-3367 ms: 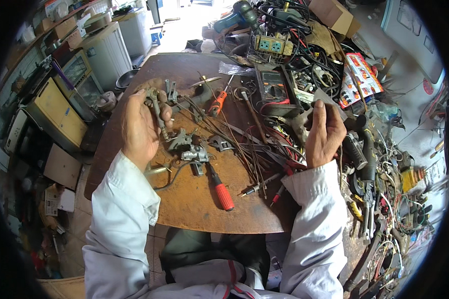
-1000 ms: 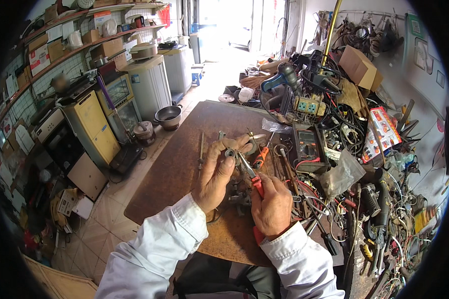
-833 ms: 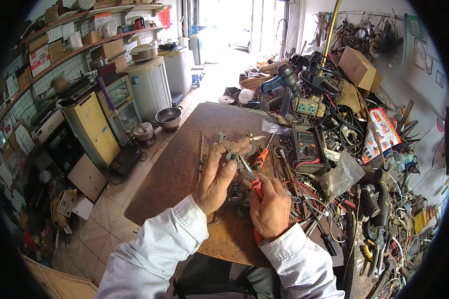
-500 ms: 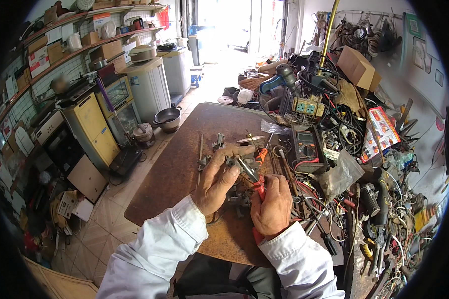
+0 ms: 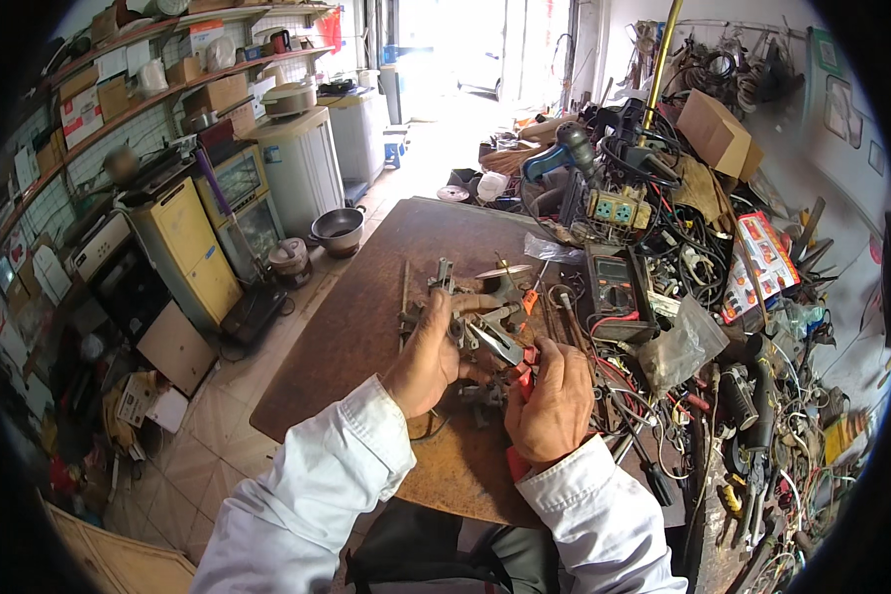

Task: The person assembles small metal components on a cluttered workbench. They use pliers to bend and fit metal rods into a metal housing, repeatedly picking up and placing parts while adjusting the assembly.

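rusty brown steel is what carries everything: one counter point(image 5: 366, 327), its bare part stretching away to the left of my grip. i count two hands at work, both mine, both in white sleeves. my left hand point(image 5: 428, 354) is curled shut around one grey metal part point(image 5: 453, 297), and my thumb and fingers are clamped on its lower end. the part's long axis runs up and away from me, leaning a little to the left, with its top end pointing toward the far edge of the counter. my right hand point(image 5: 552, 399) is closed on one pair of red-handled pliers point(image 5: 505, 348). the red handles sit inside my palm, and one bit of red shows below my wrist. the pliers' long axis runs from my palm up and to the left, with the metal nose pointing at the grey part. the nose meets the part just above my left thumb, though i cannot tell whether it bites on it. both things sit between my two hands, over the middle of the counter.

just beyond my right grip lies one dark multimeter point(image 5: 616, 292) with a red lead. farther off in the same direction stands one yellow-green socket box point(image 5: 614, 208). to the right of that hand is one crumpled clear plastic bag point(image 5: 678, 348), with a tangle of wires and tools past it, too many to count.
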`<state>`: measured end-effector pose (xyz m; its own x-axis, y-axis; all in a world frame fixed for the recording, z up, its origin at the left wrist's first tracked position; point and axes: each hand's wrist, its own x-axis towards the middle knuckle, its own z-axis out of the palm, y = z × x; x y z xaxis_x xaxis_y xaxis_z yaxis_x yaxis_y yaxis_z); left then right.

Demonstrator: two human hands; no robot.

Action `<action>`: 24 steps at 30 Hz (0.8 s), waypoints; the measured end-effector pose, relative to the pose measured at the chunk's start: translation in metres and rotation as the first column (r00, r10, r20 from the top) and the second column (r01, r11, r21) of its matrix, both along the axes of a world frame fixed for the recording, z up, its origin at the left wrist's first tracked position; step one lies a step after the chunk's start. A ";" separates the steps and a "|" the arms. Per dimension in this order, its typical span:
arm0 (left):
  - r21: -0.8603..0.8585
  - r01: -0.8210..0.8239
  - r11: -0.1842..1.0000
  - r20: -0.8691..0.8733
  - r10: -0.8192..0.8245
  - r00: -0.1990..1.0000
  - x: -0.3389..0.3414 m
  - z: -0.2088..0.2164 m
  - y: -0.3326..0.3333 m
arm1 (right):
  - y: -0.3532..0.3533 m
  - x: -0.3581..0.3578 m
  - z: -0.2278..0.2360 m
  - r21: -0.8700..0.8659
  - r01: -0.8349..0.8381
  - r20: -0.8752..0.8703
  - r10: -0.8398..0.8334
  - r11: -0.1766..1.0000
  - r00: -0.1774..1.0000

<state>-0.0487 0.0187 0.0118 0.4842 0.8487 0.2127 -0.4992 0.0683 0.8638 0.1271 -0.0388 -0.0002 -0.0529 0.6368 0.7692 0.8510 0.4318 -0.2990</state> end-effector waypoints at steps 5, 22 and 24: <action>0.206 -0.093 0.974 -0.045 0.105 0.993 0.006 -0.003 -0.001 | 0.000 0.000 -0.004 -0.014 -0.018 0.023 0.019 1.000 1.000; 0.228 -0.210 0.951 0.024 0.210 0.977 0.012 -0.011 -0.006 | -0.001 -0.003 -0.005 -0.108 -0.051 -0.043 0.046 0.993 0.998; 0.239 -0.257 0.936 0.029 0.258 0.966 0.014 -0.012 -0.007 | -0.002 -0.004 -0.006 -0.073 -0.069 -0.048 0.065 0.995 0.997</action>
